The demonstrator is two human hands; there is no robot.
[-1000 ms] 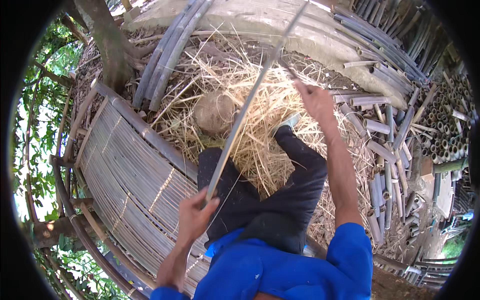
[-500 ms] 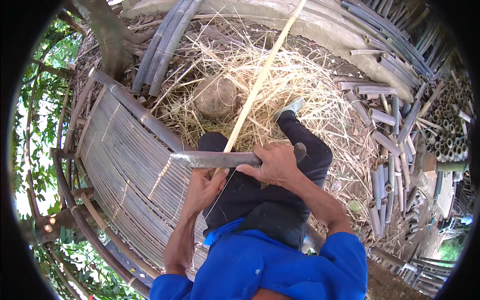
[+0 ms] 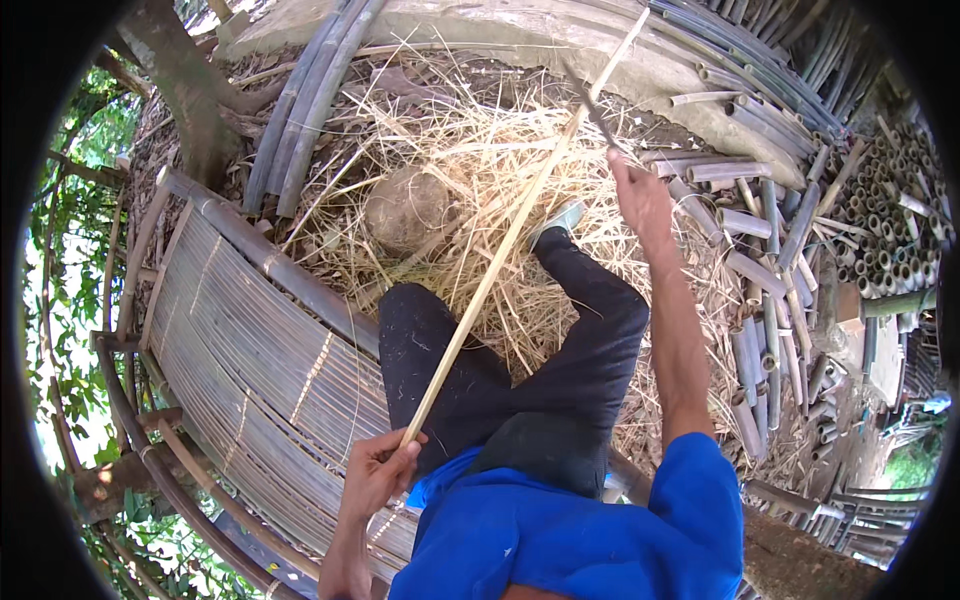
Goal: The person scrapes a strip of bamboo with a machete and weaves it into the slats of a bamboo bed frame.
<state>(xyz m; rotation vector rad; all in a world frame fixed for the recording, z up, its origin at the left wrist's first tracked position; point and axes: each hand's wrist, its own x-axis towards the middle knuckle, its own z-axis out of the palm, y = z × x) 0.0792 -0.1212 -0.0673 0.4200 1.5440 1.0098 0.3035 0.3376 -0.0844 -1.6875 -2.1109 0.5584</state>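
The front pole (image 3: 270, 262) of the slatted bamboo bench (image 3: 225, 335) runs down toward the left knee, and a pale curb-like edge (image 3: 450, 25) curves along the far side. Between them, loose shavings (image 3: 570, 195) spread over the ground around a rounded stone-like lump (image 3: 408, 210), and open room lies above them between the right forearm and the long pale strip (image 3: 490, 275). The strip slants from the left hand (image 3: 378, 472), over the lap, up past the far edge. Far right, stacked hollow bamboo tubes (image 3: 895, 220) show their open ends, too small to tell what is inside. The left hand pinches the strip's near end between thumb and fingers; the right hand (image 3: 643, 205) is closed around the handle of a dark knife (image 3: 590, 108), whose blade overlaps the strip's upper part; whether they touch I cannot tell. Half a second ago the knife crossed the strip just above the left hand; now the right hand is well out, arm extended, and the strip's pale face still shows.
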